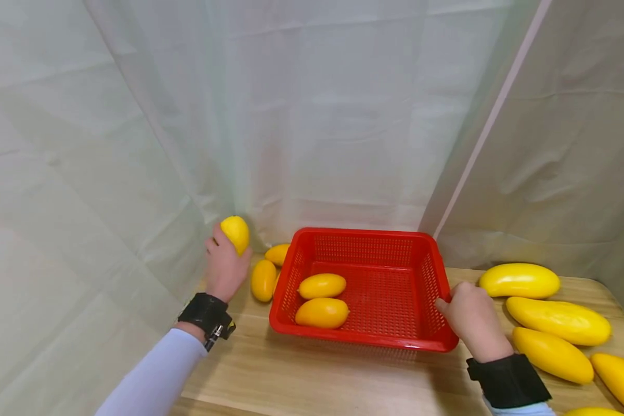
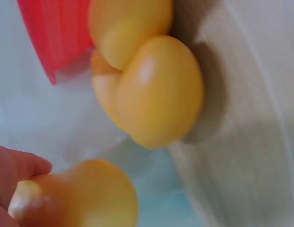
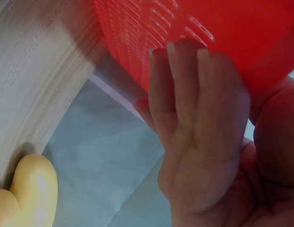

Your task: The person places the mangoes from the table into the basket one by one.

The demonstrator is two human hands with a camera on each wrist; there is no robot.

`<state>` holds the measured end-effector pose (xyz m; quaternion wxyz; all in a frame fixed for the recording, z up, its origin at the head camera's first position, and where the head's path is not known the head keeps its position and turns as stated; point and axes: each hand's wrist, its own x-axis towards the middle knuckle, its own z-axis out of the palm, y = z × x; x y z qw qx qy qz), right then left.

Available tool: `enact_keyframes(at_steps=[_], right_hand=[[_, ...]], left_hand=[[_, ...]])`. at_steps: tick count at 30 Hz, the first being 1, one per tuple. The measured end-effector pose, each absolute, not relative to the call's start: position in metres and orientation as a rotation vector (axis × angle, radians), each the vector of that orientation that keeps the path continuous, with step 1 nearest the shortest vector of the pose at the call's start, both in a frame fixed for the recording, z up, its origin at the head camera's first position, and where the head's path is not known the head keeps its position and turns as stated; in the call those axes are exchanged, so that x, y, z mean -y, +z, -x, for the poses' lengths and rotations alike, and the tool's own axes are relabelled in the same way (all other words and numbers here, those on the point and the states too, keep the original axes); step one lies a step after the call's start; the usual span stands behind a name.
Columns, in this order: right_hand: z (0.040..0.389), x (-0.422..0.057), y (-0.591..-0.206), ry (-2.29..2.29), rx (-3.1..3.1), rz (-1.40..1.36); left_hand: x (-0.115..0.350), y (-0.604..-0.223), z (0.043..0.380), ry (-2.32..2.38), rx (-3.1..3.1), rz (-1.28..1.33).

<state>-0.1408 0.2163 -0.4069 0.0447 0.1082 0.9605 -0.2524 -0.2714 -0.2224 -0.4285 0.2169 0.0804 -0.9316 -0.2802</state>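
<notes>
My left hand (image 1: 227, 267) grips a yellow mango (image 1: 236, 232) and holds it raised left of the red basket (image 1: 364, 345). In the left wrist view, the thumb and part of this mango (image 2: 97, 196) show at the lower left. My right hand (image 1: 473, 316) holds the basket's right rim, thumb over the edge, with its fingers (image 3: 187, 90) against the outer perforated wall. Inside the basket, two mangoes, one (image 1: 322, 286) behind the other (image 1: 322, 313), lie on the left side. Just outside its left wall sit several more mangoes (image 1: 263, 281), partly hidden by the rim.
Larger, longer yellow fruits, several of them (image 1: 559, 320), lie on the wooden table (image 1: 312, 381) to the right of the basket. A pale fabric curtain (image 1: 343, 127) hangs close behind the table and along its left side.
</notes>
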Motion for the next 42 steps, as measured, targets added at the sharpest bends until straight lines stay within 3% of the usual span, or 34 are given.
enact_keyframes(at_steps=[9, 21, 28, 42], right_hand=[[0.141, -0.217, -0.407, -0.76, -2.948, -0.324], [0.141, -0.217, -0.409, -0.766, -2.954, -0.328], [0.142, -0.216, -0.408, -0.78, -2.947, -0.331], [0.141, -0.214, -0.405, -0.771, -2.958, -0.321]], left_hand=[[0.177, -0.397, 0.264, -0.954, 2.505, -0.021], [0.114, -0.376, 0.255, -0.954, 2.575, 0.435], [0.097, -0.378, 0.259, -0.684, 2.63, 0.502], [0.079, -0.388, 0.267, -0.749, 2.801, 0.612]])
